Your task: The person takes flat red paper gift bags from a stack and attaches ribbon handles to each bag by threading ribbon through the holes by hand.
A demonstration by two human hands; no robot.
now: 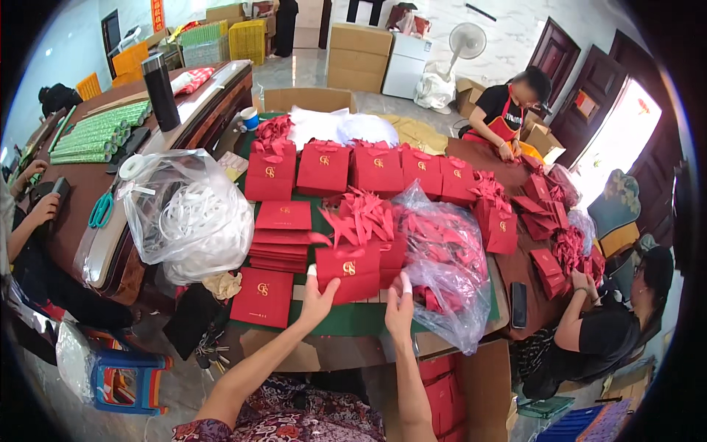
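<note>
A red paper gift bag (356, 267) with a gold printed emblem is in my left hand (318, 300), at the near edge of the table. The thumb presses on its front, and a finger with a white covering on its tip shows at its left edge. My right hand (399, 308) is just right of the bag, fingers stretched upward and one tip covered in white; I see nothing held in it. Red ribbons (359, 215) lie in a heap right behind the bag. To the right, a clear plastic bag (460, 324) holds more red ribbon pieces.
Left of my hands lie a stack of flat red bags (280, 247) and a single one (261, 297). Finished-looking bags (324, 169) stand in a row behind. White strips fill a plastic bag (193, 221). A phone (518, 305) lies at right; co-workers sit around the tables.
</note>
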